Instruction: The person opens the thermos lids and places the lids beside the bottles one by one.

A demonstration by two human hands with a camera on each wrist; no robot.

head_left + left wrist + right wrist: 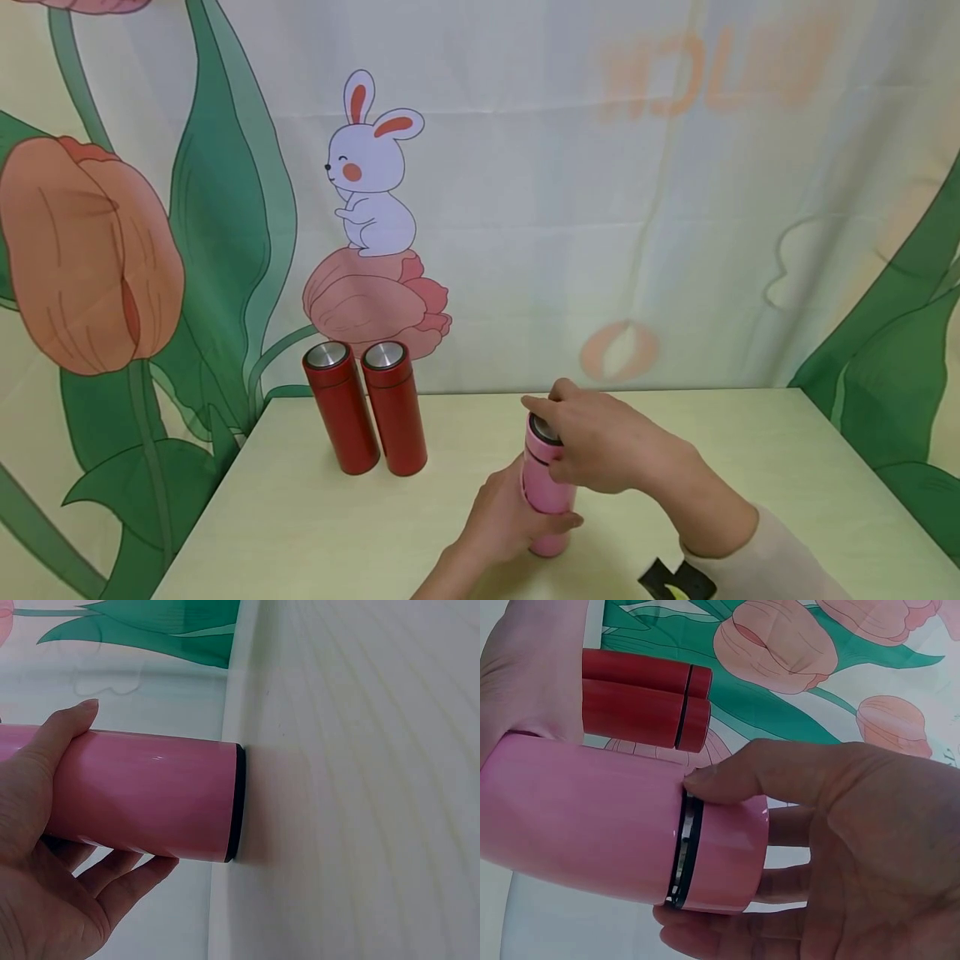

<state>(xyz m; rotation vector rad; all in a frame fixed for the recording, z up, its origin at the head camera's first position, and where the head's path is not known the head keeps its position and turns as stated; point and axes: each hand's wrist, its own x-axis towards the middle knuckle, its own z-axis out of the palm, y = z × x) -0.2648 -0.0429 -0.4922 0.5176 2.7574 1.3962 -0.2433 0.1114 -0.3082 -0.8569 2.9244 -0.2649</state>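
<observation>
A pink thermos bottle [546, 492] stands about upright over the near middle of the table. My left hand [506, 512] grips its body, thumb on one side and fingers round the other. Up at the top, my right hand [611, 437] holds the pink lid [731, 859] between thumb and fingers. A dark and silvery band [684, 847] shows between lid and body in the right wrist view. In the left wrist view the bottle's black base [237, 802] is at the tabletop; whether it touches, I cannot tell.
Two red thermos bottles, a left one [347, 425] and a right one [397, 417], stand side by side at the table's back left. Behind the pale table [262, 508] hangs a curtain [525, 208] printed with tulips and a rabbit.
</observation>
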